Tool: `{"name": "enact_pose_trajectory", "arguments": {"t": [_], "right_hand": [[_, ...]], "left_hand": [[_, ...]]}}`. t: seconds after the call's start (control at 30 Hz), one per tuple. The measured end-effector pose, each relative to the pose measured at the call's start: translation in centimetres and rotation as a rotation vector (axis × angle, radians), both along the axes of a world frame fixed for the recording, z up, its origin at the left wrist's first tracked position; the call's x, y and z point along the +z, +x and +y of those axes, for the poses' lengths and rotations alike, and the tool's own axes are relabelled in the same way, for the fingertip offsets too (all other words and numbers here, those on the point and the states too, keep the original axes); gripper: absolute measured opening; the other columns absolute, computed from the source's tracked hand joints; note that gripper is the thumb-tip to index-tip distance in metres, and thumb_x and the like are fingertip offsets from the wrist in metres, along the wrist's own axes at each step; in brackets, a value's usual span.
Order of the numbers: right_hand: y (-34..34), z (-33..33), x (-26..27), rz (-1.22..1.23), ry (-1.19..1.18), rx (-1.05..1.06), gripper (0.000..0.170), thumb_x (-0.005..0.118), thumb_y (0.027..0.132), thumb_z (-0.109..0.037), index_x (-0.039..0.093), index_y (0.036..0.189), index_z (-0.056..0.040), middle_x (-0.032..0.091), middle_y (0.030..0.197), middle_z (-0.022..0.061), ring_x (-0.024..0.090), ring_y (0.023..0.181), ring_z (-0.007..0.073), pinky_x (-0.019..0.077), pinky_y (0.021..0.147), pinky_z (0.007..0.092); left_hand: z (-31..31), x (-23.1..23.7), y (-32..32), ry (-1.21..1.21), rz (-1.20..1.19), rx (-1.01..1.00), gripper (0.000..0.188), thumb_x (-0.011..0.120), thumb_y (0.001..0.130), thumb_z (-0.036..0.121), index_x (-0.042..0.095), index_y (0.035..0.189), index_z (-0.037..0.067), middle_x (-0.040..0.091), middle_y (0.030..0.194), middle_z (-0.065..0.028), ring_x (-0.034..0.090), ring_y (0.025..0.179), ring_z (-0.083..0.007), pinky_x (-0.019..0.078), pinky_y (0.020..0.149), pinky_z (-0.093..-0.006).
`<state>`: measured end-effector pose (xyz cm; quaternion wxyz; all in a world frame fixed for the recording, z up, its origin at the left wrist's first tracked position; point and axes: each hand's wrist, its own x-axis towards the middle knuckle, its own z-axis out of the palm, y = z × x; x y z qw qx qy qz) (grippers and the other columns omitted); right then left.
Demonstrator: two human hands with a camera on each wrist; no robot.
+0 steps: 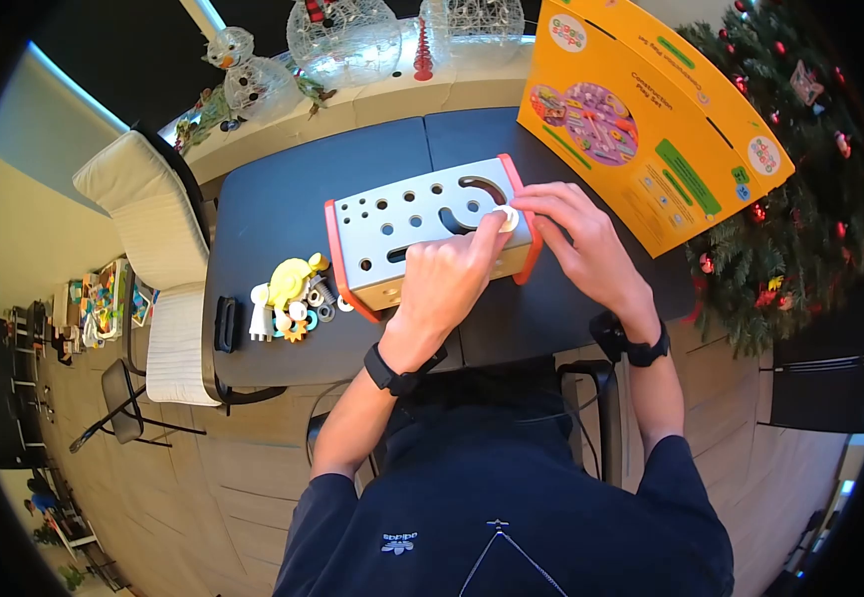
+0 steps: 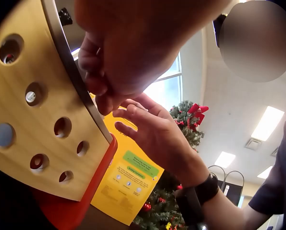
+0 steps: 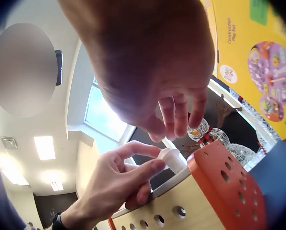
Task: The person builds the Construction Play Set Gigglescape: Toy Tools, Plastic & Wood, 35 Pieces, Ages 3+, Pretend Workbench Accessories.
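Observation:
A wooden toy workbench box (image 1: 422, 224) with a grey perforated top and red end panels stands on the dark table. Thumb and index finger of my left hand (image 1: 444, 282) pinch a white toy bolt (image 3: 172, 159) with a round, wide head, upright at the top's right end. In the head view the bolt (image 1: 508, 218) is partly covered by fingers. My right hand (image 1: 583, 244) hovers close beside it, its fingers loosely bent with nothing held between them. From the left wrist view, the right hand (image 2: 155, 132) reaches toward the left fingertips.
Left of the box lies a pile of toy parts (image 1: 295, 298), yellow, white and grey, beside a black case (image 1: 226, 323). A yellow carton (image 1: 641, 119) stands at the back right, near a decorated tree (image 1: 800, 199). A cushioned chair (image 1: 168, 269) is at the left.

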<state>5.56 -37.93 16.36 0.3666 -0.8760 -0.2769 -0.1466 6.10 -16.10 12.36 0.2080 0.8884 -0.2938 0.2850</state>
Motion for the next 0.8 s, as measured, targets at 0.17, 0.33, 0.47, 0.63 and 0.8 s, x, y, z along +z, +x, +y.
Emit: {"name": "enact_pose_trajectory", "arguments": {"t": [0.17,0.33,0.47,0.63,0.8], "right_hand": [[1.4,-0.3,1.1,0.065,-0.087,0.114,0.027,0.063,0.102,-0.001,0.070,0.128,-0.0031,0.066,0.124,0.0115,0.066,0.113,0.0343,0.0553,0.095,0.0426],[2.5,-0.6,1.8,0.135,-0.188,0.186,0.020,0.065,0.102,-0.007,0.070,0.122,-0.0021,0.065,0.120,0.0116,0.067,0.111,0.0347,0.0555,0.094,0.0428],[2.9,-0.4,2.7,0.106,-0.287,0.196,0.016,0.068,0.102,-0.011,0.069,0.116,-0.0022,0.065,0.116,0.0118,0.067,0.109,0.0350,0.0553,0.092,0.0439],[3.0,0.5,3.4,0.004,-0.528,0.110,0.023,0.073,0.100,-0.023,0.068,0.112,-0.0043,0.065,0.111,0.0128,0.068,0.109,0.0319,0.0553,0.088,0.0422],[4.4,1.9,1.0,-0.171,-0.648,-0.011,0.035,0.070,0.100,-0.043,0.073,0.105,-0.0079,0.073,0.092,0.0122,0.074,0.089,0.0318,0.0573,0.076,0.0412]], "left_hand": [[-0.4,0.0,0.3,0.075,-0.059,0.012,0.022,0.077,0.100,0.023,0.070,0.119,0.015,0.055,0.054,-0.0004,0.060,0.045,-0.0202,0.0455,0.046,-0.0364],[0.6,0.9,0.7,0.049,0.035,-0.095,0.024,0.076,0.099,0.017,0.071,0.122,0.015,0.057,0.055,-0.0013,0.062,0.047,-0.0232,0.0471,0.048,-0.0380],[1.2,1.2,0.6,-0.181,0.245,-0.132,0.027,0.074,0.097,0.010,0.069,0.123,0.013,0.059,0.059,-0.0031,0.063,0.051,-0.0270,0.0476,0.050,-0.0400],[1.0,1.6,1.3,-0.223,0.303,-0.099,0.033,0.073,0.093,0.007,0.064,0.125,0.006,0.066,0.088,-0.0114,0.065,0.082,-0.0309,0.0518,0.075,-0.0432],[0.4,1.5,2.2,-0.120,0.259,-0.133,0.037,0.082,0.089,0.018,0.066,0.119,0.003,0.065,0.104,-0.0120,0.060,0.103,-0.0326,0.0461,0.093,-0.0453]]}}
